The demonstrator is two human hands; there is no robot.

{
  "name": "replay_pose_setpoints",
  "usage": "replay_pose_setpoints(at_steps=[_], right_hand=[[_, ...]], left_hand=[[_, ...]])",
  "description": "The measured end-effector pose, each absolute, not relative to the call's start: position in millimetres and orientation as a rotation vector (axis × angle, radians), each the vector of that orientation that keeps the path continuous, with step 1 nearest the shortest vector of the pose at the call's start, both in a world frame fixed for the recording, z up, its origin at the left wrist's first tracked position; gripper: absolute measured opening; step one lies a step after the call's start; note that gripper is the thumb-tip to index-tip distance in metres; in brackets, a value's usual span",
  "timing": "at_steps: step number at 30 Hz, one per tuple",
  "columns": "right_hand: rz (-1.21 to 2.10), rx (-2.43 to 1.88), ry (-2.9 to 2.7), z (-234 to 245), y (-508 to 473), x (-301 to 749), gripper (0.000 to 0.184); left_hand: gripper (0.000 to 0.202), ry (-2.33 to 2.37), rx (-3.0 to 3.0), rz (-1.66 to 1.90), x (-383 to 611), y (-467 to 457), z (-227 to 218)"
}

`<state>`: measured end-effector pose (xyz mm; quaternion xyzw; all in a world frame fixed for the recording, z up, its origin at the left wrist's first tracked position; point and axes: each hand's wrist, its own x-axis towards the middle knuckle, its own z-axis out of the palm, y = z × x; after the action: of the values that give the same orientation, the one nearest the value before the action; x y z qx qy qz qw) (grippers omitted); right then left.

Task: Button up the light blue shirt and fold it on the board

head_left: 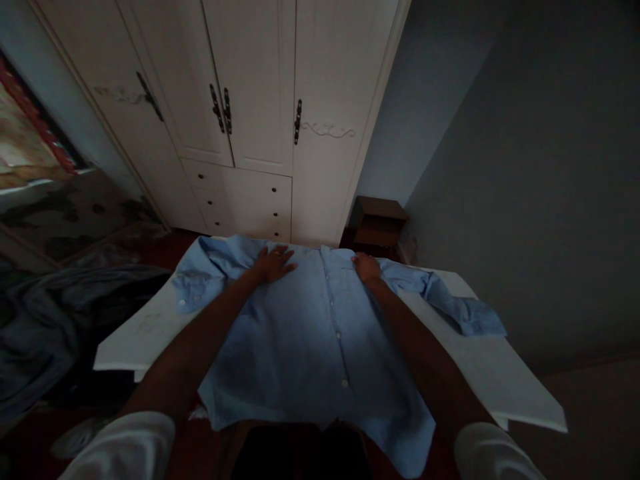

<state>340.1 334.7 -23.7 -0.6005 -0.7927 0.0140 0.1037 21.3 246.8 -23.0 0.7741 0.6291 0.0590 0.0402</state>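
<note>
Nearest, the white cuffs (127, 447) of the person's sleeves come in at the two lower corners, with bare forearms reaching forward over a light blue shirt (295, 333). The shirt lies spread, front up, across a white bench (493, 373), its hem hanging past the near edge. A line of pale buttons (345, 383) runs up its front, right of the middle. Farther up, the left hand (274, 265) rests palm down on the cloth, fingers spread (one seems to wear a ring). The right hand (367, 267) touches the shirt near the collar end, fingers partly curled; whether it pinches the fabric I cannot tell. The shirt's sleeves lie out to either side, the left one bunched, the right one stretched along the bench. Off to the left sits a dark heap of cloth (40, 327). Beyond the bench, a small brown cabinet (383, 208) stands beside a tall cream wardrobe (325, 67) with dark handles and drawers (245, 190), and a grey wall (540, 180) rises on the right.
</note>
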Motion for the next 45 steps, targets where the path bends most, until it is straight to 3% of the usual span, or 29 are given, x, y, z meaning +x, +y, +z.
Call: replay_pose_setpoints(at_steps=[9,13,16,18,20,23,29,35,38,45], right_hand=[[-0.033,-1.456,-2.459,-17,281,348,0.044],[0.024,-1.175,-2.543,-18,225,354,0.040],[0.163,-1.004,-2.646,-19,181,359,0.042],[0.274,-0.905,-2.693,-18,155,364,0.048],[0.372,-0.817,-2.705,-17,132,369,0.048],[0.472,-0.723,-2.693,-15,106,376,0.041],[0.714,-0.653,-2.551,-20,63,387,0.036],[0.811,-0.774,-2.390,-33,36,410,0.040],[0.768,-0.736,-2.353,-42,31,417,0.039],[0.686,-0.759,-2.269,-50,25,412,0.029]], left_hand=[[0.043,2.295,2.224,0.274,47,223,0],[0.041,2.408,2.078,0.322,80,197,12],[0.049,2.284,2.083,0.367,116,156,12],[0.052,2.056,2.112,0.601,142,117,6],[0.049,1.949,2.128,0.810,166,74,-4],[0.043,1.939,2.049,0.837,190,20,-16],[0.046,2.152,2.125,0.571,200,-19,-20],[0.026,2.055,2.220,0.543,192,-22,-23],[0.022,1.997,2.201,0.636,181,-24,-25],[0.033,2.225,1.771,1.153,135,-38,-18]])
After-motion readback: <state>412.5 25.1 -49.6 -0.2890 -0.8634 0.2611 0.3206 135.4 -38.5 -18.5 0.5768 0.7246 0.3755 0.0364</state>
